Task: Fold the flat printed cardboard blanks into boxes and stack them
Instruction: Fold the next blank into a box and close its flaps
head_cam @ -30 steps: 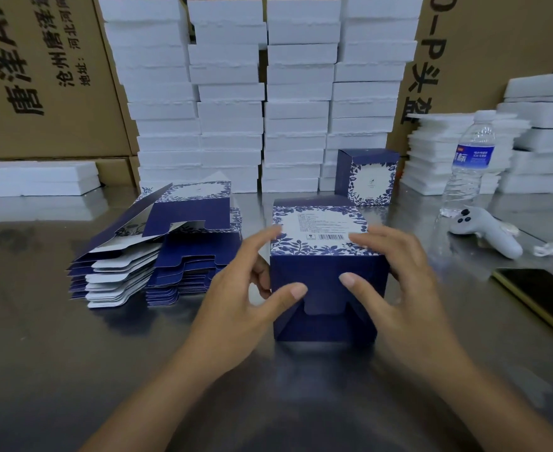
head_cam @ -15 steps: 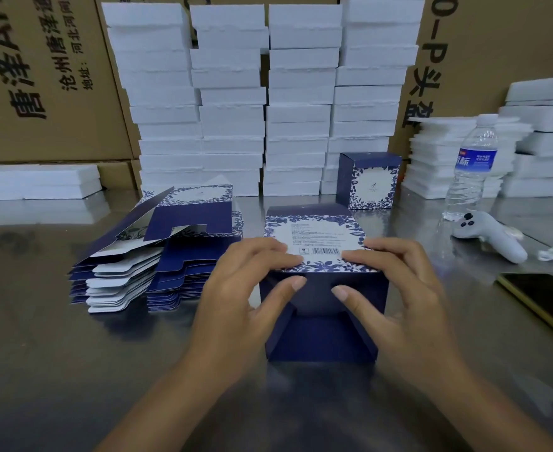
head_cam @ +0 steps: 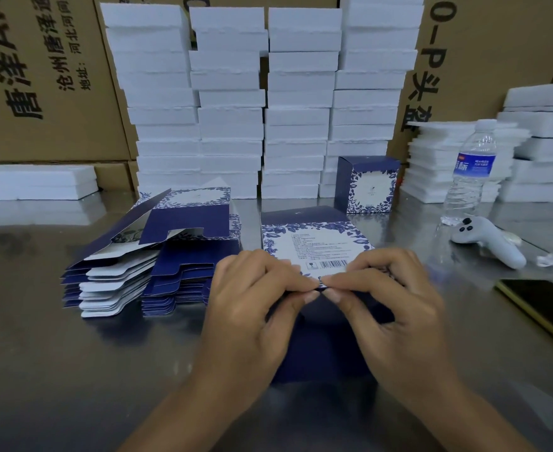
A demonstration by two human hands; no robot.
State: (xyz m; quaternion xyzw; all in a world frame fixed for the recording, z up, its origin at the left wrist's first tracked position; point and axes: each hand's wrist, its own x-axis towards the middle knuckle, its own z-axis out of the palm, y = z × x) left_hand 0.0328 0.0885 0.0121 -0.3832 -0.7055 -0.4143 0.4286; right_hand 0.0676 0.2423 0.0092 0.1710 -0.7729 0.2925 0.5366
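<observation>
- Left hand point(head_cam: 252, 311) and right hand point(head_cam: 396, 308) are pinching the blue box point(head_cam: 314, 239) at its near top edge.
- Flat blanks point(head_cam: 157, 269) are lying just left of the grip, a phone point(head_cam: 542, 308) well right.

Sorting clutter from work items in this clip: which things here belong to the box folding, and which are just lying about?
Job: box being folded, left hand, right hand, pile of flat blanks, finished box.
Lying about: water bottle, white controller, phone.
</observation>
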